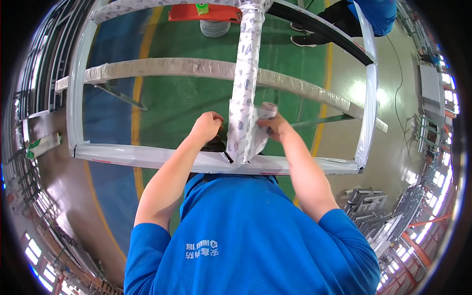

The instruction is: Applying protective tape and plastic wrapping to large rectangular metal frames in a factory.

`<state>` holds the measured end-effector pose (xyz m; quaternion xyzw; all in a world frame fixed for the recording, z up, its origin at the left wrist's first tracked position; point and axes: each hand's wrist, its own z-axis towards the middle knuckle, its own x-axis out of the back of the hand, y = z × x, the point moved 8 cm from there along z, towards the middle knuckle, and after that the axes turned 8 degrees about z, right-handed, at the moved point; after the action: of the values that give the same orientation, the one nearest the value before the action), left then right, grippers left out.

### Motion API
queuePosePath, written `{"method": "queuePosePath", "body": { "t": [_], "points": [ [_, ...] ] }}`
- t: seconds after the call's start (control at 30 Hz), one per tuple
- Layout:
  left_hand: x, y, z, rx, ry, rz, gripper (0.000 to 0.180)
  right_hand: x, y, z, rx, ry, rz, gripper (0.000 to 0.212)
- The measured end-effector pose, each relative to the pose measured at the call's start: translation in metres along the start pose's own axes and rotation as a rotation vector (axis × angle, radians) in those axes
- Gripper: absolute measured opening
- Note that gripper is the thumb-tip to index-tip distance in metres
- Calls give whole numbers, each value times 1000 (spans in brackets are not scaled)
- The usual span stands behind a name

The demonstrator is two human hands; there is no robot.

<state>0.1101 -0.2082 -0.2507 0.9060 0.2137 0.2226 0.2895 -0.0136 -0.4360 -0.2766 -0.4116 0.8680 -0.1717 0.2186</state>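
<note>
In front of me lies a large window-like frame, its centre bar [248,59] wrapped in white film with a grey print. My right hand [278,126] grips a roll of the printed film [268,110] at the right side of the bar's near end. A loose sheet of that film [241,132] runs from the roll across the bar. Left of the bar, my left hand [207,127] is closed, its fingertips curled; what they hold, if anything, is hidden. A dark piece [215,144] shows below it, by the near rail [132,153], which is covered in whitish film.
A wrapped support beam [167,67] crosses beneath the frame. Beyond it are a red board [182,13], a green tape roll [202,8] and a grey bucket [215,28]. A person in blue [378,17] stands at the far right. Metal profiles [366,201] are stacked right.
</note>
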Motion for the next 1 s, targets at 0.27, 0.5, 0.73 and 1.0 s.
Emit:
{"method": "queuePosePath", "body": {
  "t": [0.27,0.5,0.73,1.0],
  "points": [
    [-71,-66,53,-199,-419,442,85,-102,74,30,-350,-499,416,31],
    [12,-39,10,91,-389,307,76,-82,47,8,-238,-205,91,25],
    [25,31,-86,-42,-144,203,82,-36,-21,-47,149,112,-73,22],
    [-3,79,-147,-145,-224,407,73,-134,-7,-156,75,-410,120,52]
  ]
}}
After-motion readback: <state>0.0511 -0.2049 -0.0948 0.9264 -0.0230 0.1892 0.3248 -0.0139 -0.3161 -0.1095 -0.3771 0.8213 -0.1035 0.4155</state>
